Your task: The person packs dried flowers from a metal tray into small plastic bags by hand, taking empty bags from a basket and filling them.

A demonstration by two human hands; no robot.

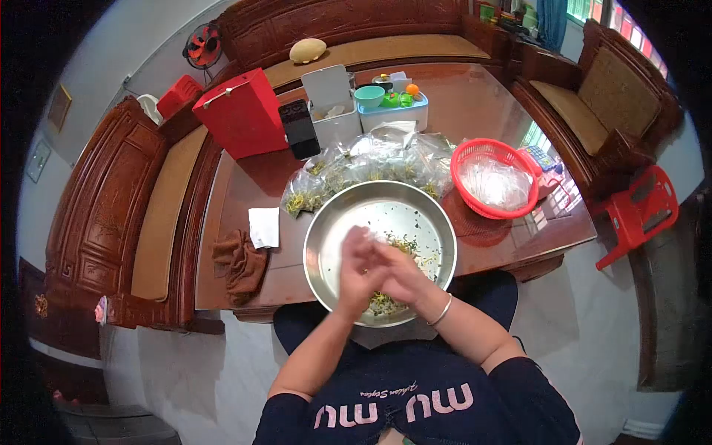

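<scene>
A wide, round metal basin (326,282) sits at the table's near edge, in front of my body. Loose yellow-green dried plant bits (404,243) and small dark flecks lie scattered in it, mostly to the right and at the near side. Above the basin my left hand (359,268) and my right hand (404,277) come together, palms facing, fingers stretched forward and blurred by motion. Nothing shows in either hand; the space between the palms is hidden. Behind the basin lie clear plastic bags (371,159) filled with similar dried plant material.
A red plastic basket (457,189) with clear bags stands right of the basin. To the left are a brown cloth (241,268) and white paper (264,227). Farther back are a red box (241,115), a black object (299,129) and a bin with a green bowl (369,96).
</scene>
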